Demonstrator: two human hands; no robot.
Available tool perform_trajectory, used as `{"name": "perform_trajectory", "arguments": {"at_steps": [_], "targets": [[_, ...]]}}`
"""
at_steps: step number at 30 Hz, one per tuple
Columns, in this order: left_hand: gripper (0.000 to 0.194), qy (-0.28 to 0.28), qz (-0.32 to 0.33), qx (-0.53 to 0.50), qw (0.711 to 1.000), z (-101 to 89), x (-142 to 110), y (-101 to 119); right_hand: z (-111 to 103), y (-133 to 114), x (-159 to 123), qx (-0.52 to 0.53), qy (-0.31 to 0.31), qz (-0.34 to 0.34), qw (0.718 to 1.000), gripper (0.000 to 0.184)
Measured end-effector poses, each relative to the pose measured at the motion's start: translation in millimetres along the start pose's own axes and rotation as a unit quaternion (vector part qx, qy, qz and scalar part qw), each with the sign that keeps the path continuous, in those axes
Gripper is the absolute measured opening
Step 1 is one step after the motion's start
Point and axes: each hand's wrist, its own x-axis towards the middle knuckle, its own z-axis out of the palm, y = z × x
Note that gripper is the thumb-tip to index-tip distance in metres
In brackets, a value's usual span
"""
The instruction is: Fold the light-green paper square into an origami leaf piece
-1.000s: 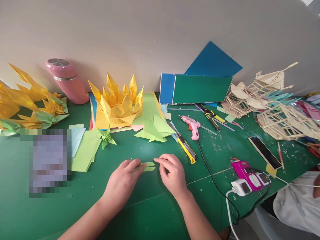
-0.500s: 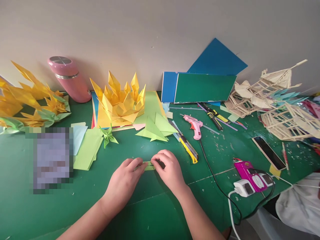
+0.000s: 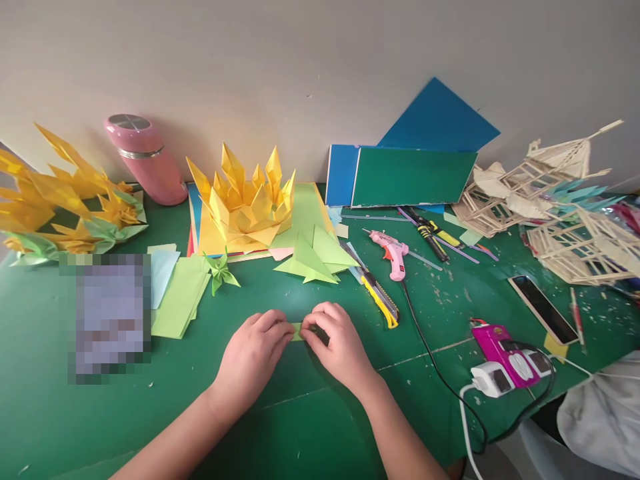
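Observation:
Between my hands, low over the green table, is a small folded piece of light green paper, mostly covered by my fingers. My left hand pinches its left end. On its right end, my right hand is closed with thumb and forefinger together. Just beyond lie folded green paper triangles and a small green paper flower. To their left is a stack of green paper strips. A yellow utility knife lies right of my right hand.
Behind stands a yellow paper lotus on coloured sheets. A pink glue gun trails a black cord past a magenta power strip. A phone, stick models and a pink flask are around.
My fingers have drawn slightly closer together over the green paper, so less of it shows. The whole view has shifted a little, with objects appearing further right.

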Motion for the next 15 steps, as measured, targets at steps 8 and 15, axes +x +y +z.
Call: {"name": "perform_trajectory", "arguments": {"at_steps": [8,15], "targets": [[0.031,0.018,-0.01,0.008,1.0,1.3,0.4,1.3,-1.7,0.1,-0.8,0.02,-0.002,0.008,1.0,0.007],[0.031,0.027,-0.005,0.013,1.0,1.8,0.5,1.8,2.2,-0.8,-0.4,-0.012,-0.009,0.023,1.0,0.008]]}}
